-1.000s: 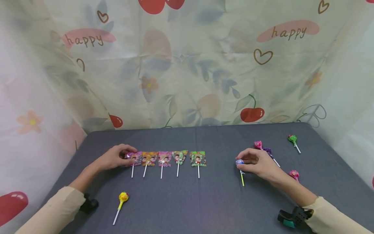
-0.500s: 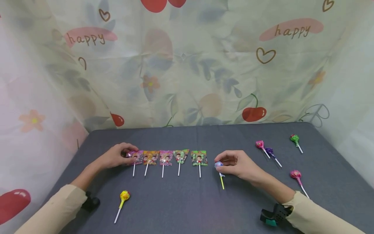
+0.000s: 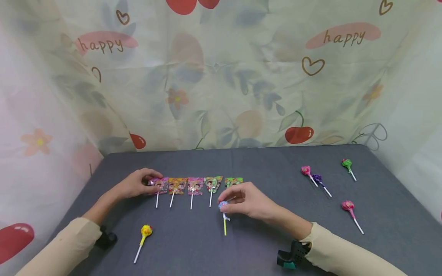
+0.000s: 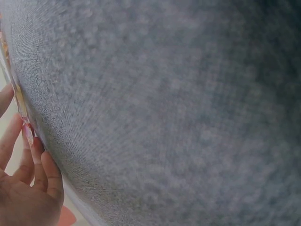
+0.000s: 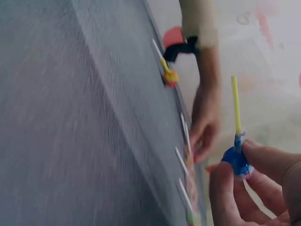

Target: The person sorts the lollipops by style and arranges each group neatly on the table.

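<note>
My right hand [image 3: 250, 201] pinches a blue-wrapped ball lollipop [image 3: 223, 205] by its head, the yellow stick pointing down toward me. In the right wrist view, thumb and fingertips close around this blue head [image 5: 237, 162]. At the left, my left hand [image 3: 136, 184] holds the outer edge of a flat-packed purple lollipop [image 3: 161, 185], the first in a row. Beside it lie an orange packet [image 3: 177, 186], a pink packet [image 3: 195, 186] and a green packet [image 3: 212, 184]. The last green packet [image 3: 233, 181] is partly hidden behind my right hand.
A yellow lollipop [image 3: 146, 230] lies at the front left of the grey table [image 3: 193, 253]. On the right are a pink lollipop [image 3: 305, 170], a purple one [image 3: 317, 178], a green one [image 3: 347, 164] and another pink one [image 3: 348, 205]. A printed curtain [image 3: 221, 96] stands behind.
My right hand has carried the blue lollipop leftward from the right side to just in front of the packet row's right end. My left hand stays at the purple packet.
</note>
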The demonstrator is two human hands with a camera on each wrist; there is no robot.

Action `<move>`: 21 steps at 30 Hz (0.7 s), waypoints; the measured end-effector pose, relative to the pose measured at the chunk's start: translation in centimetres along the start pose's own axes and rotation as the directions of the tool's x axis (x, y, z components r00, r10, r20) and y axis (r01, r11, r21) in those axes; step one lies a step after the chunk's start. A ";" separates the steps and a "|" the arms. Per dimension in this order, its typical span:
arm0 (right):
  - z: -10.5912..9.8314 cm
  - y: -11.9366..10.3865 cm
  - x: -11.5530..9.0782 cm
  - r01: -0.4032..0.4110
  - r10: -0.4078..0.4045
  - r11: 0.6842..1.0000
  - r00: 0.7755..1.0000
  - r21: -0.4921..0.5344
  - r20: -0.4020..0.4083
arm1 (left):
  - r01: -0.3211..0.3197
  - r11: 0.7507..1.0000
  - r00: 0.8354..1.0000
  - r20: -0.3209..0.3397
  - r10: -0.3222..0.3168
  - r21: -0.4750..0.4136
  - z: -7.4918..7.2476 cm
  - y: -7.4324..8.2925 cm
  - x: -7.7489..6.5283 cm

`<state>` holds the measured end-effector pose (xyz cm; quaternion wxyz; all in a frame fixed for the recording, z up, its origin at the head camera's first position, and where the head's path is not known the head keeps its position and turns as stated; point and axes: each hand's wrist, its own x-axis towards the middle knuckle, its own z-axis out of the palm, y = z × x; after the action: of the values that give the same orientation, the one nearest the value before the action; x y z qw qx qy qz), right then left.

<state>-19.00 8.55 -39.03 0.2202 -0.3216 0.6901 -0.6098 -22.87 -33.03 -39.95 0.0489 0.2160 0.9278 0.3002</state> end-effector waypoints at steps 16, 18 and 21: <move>7.9 0.4 4.3 -0.043 0.034 0.993 0.996 0.113 0.083 | 0.002 1.000 1.000 0.009 -0.002 -0.020 -0.1 0.0 0.1; 8.6 0.4 4.8 -0.049 0.040 0.993 0.995 0.106 0.089 | 0.006 1.000 1.000 0.007 -0.005 -0.018 -0.1 0.0 0.1; 9.4 0.4 5.4 -0.058 0.048 0.993 0.994 0.107 0.093 | 0.014 1.000 1.000 0.008 -0.014 -0.015 -0.1 0.0 0.1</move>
<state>-16.27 -1.86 -40.46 0.2846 -0.3179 0.6534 -0.6253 -23.01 -32.99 -39.85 0.0562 0.2104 0.9268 0.3061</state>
